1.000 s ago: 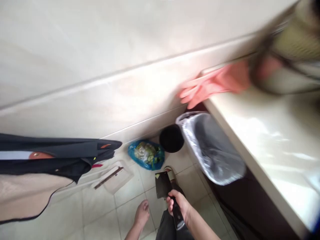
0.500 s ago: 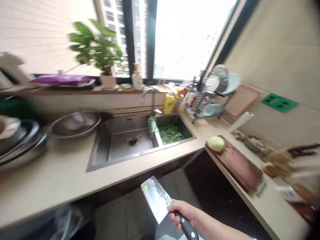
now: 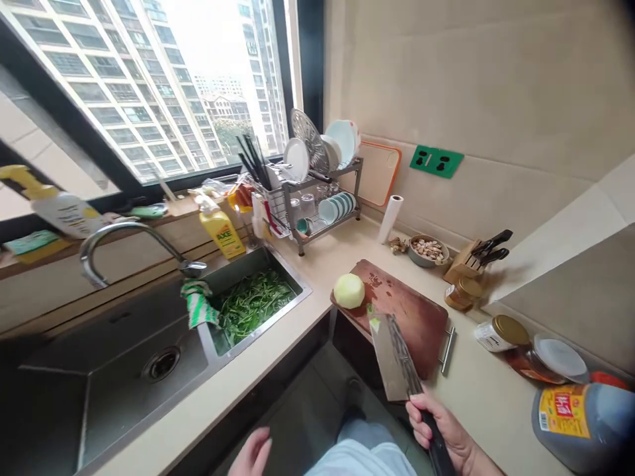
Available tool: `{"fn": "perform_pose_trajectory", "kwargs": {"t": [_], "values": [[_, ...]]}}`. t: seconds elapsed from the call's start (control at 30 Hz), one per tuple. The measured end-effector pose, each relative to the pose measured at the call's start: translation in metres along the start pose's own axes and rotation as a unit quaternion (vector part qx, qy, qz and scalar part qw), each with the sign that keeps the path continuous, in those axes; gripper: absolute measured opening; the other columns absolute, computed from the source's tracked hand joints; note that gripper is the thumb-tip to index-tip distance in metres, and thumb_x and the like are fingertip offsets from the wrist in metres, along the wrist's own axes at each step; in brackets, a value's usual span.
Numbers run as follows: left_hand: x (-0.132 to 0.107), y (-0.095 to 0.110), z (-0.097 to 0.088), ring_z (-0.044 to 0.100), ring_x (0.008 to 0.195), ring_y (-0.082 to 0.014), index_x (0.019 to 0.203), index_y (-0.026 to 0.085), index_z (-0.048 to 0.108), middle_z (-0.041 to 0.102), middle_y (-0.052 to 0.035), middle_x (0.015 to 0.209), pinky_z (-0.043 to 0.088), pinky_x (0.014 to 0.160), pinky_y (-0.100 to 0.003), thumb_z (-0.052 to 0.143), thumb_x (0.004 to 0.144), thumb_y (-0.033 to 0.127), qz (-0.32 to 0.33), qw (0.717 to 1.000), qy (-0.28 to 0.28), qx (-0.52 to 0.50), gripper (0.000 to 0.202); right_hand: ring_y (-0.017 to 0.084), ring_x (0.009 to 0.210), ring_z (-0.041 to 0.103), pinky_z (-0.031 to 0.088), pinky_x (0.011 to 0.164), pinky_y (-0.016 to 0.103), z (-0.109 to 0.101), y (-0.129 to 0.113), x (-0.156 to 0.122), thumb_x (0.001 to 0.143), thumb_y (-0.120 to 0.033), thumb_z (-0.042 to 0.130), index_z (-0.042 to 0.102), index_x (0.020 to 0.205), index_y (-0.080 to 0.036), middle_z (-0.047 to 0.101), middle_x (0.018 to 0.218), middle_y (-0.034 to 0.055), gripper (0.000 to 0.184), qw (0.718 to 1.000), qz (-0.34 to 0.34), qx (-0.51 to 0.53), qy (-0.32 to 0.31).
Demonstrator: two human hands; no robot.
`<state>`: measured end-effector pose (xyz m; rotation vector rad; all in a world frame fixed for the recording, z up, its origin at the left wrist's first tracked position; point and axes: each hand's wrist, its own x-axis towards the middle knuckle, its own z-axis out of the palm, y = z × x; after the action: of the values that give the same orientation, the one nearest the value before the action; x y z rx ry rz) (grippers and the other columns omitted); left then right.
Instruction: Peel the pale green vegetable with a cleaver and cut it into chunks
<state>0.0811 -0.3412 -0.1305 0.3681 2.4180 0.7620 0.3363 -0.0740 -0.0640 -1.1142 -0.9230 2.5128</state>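
My right hand (image 3: 444, 431) is wrapped round the black handle of a broad cleaver (image 3: 394, 357). Its blade points up and away, over the near edge of a dark wooden cutting board (image 3: 411, 314). A small green scrap sticks to the blade tip. A pale peeled round vegetable (image 3: 349, 290) rests on the board's far left corner. My left hand (image 3: 251, 453) hangs low at the bottom edge, fingers loosely apart, holding nothing, below the counter front (image 3: 258, 377).
A double steel sink (image 3: 124, 357) on the left holds green leaves (image 3: 253, 303) in its right basin. A dish rack (image 3: 312, 192), paper roll (image 3: 389, 219), bowl of nuts (image 3: 427, 250), knife block (image 3: 469, 261), jars (image 3: 501, 332) and a sauce bottle (image 3: 580, 416) line the counter.
My view swung from the floor and bin, past the sink, to the corner counter. The cleaver came up with my right hand and now reaches over the cutting board.
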Motion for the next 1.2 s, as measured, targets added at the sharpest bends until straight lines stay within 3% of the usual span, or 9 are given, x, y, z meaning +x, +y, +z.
{"fn": "perform_pose_trajectory", "kwargs": {"t": [0.1,0.2,0.27,0.33,0.53,0.87,1.07,1.2], "values": [[0.043,0.121,0.041,0.062,0.098,-0.0187,0.098,0.024,0.061,0.066,-0.0015,0.103,0.049,0.089,-0.030,0.046,0.084,0.033,0.220,0.969,-0.068,-0.091,0.023,0.002,0.033,0.030,0.031,0.033,0.017,-0.040,-0.043,0.009,0.067,-0.033,0.062,0.043,0.061,-0.020,0.047,0.052,-0.0075,0.024,0.996,-0.012,-0.051,0.076],[0.066,0.226,0.080,0.061,0.093,-0.0190,0.104,0.021,0.058,0.063,-0.0063,0.101,0.049,0.086,-0.033,0.044,0.084,0.029,0.321,0.943,-0.081,-0.047,0.026,0.003,0.031,0.031,0.030,0.032,0.016,-0.061,-0.070,0.021,0.067,-0.031,0.057,0.042,0.067,-0.021,0.047,0.050,-0.0094,0.018,0.987,0.014,-0.124,0.100],[0.076,0.272,0.099,0.059,0.095,-0.0189,0.109,0.020,0.057,0.061,-0.0079,0.105,0.048,0.088,-0.034,0.043,0.084,0.024,0.345,0.936,-0.069,-0.012,0.029,0.003,0.030,0.030,0.030,0.031,0.016,-0.066,-0.077,0.031,0.066,-0.030,0.054,0.042,0.070,-0.022,0.046,0.049,-0.0104,0.016,0.982,0.031,-0.163,0.091],[0.082,0.295,0.112,0.057,0.099,-0.0195,0.114,0.018,0.055,0.058,-0.0096,0.108,0.046,0.091,-0.034,0.044,0.083,0.020,0.348,0.936,-0.053,0.021,0.033,0.003,0.030,0.031,0.031,0.031,0.016,-0.067,-0.078,0.041,0.064,-0.030,0.052,0.042,0.072,-0.022,0.047,0.048,-0.0108,0.016,0.978,0.035,-0.193,0.073],[0.090,0.303,0.134,0.057,0.099,-0.0206,0.115,0.016,0.053,0.057,-0.0101,0.107,0.047,0.088,-0.035,0.048,0.078,0.011,0.291,0.956,-0.024,0.026,0.038,0.004,0.029,0.035,0.032,0.030,0.017,-0.066,-0.072,0.059,0.064,-0.029,0.045,0.040,0.071,-0.022,0.048,0.049,-0.0106,0.011,0.975,0.024,-0.217,0.037],[0.088,0.308,0.140,0.056,0.078,-0.0153,0.108,0.014,0.055,0.056,-0.0080,0.095,0.049,0.078,-0.032,0.053,0.075,0.015,0.271,0.960,-0.047,-0.048,0.033,0.004,0.028,0.037,0.028,0.031,0.016,-0.066,-0.080,0.068,0.068,-0.031,0.046,0.038,0.073,-0.023,0.047,0.047,-0.0114,0.013,0.956,0.043,-0.287,-0.032],[0.063,0.297,0.121,0.052,0.079,-0.0145,0.113,0.019,0.049,0.051,-0.0053,0.097,0.048,0.076,-0.031,0.058,0.074,0.017,0.288,0.951,-0.040,-0.103,0.041,0.005,0.028,0.038,0.027,0.032,0.016,-0.061,-0.095,0.056,0.070,-0.032,0.047,0.041,0.079,-0.021,0.048,0.047,-0.0107,0.016,0.935,0.065,-0.342,-0.061],[0.044,0.272,0.095,0.050,0.090,-0.0182,0.115,0.022,0.046,0.048,-0.0060,0.103,0.046,0.083,-0.035,0.060,0.073,0.020,0.260,0.960,0.036,-0.095,0.044,0.005,0.028,0.036,0.025,0.032,0.017,-0.042,-0.101,0.064,0.071,-0.039,0.051,0.045,0.094,-0.019,0.047,0.047,-0.0101,0.031,0.890,0.107,-0.425,-0.127]]}}
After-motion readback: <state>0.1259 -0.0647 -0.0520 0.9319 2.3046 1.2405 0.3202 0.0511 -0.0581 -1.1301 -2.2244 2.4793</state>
